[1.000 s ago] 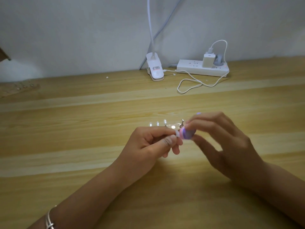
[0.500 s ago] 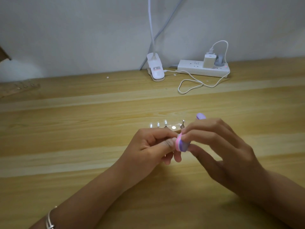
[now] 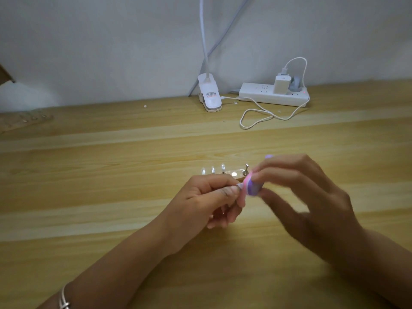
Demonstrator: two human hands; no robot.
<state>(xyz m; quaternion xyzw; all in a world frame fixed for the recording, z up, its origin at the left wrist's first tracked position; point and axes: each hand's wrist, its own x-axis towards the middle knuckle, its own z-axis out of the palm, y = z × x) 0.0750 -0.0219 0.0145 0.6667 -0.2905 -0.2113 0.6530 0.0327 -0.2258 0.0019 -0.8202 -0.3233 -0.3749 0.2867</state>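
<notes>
Above wooden desk (image 3: pixel 111 186): right hand (image 3: pixel 312 197) grips small pink-purple device (image 3: pixel 252 187); left hand (image 3: pixel 207 197) pinches its metal tip (image 3: pixel 239 186).

Pale wood desk (image 3: pixel 89 163) is backed by white wall (image 3: pixel 89 41) up top, w/ clip lamp (image 3: pixel 209 94) & power strip (image 3: pixel 260 94) set top centre.

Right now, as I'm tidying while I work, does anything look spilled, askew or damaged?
Only a few white specks lie scattered on the table near the clip lamp and power strip, like crumbs. Nothing looks damaged or askew.
</notes>
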